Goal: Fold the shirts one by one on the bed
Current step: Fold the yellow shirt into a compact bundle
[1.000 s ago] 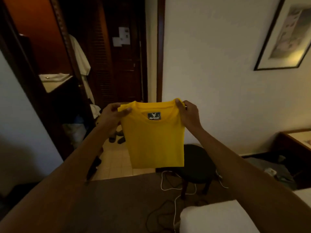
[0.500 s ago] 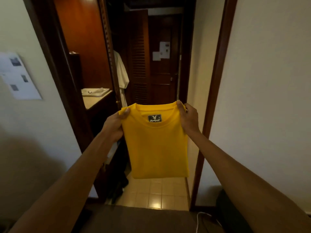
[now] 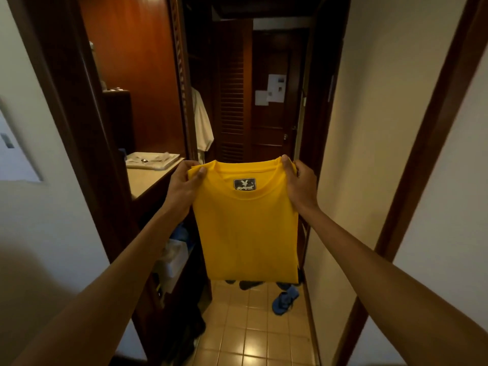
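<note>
A yellow shirt [image 3: 248,233] with a black neck label hangs in the air in front of me, folded into a narrow rectangle. My left hand [image 3: 183,186] pinches its upper left shoulder edge. At the upper right shoulder edge, my right hand [image 3: 299,184] pinches it beside the collar. Both arms are stretched out at chest height. The bed is out of view.
I face a narrow hallway with a tiled floor [image 3: 250,326]. A wooden counter [image 3: 148,178] with a white tray [image 3: 153,159] stands on the left, a white garment [image 3: 202,125] hangs behind it. Blue sandals [image 3: 285,299] lie on the floor. A dark door [image 3: 272,101] closes the far end.
My view has swung left from the bedroom wall, stool and bed corner to the hallway. Both hands keep the same hold on the shirt, which stays hanging in front of me.
</note>
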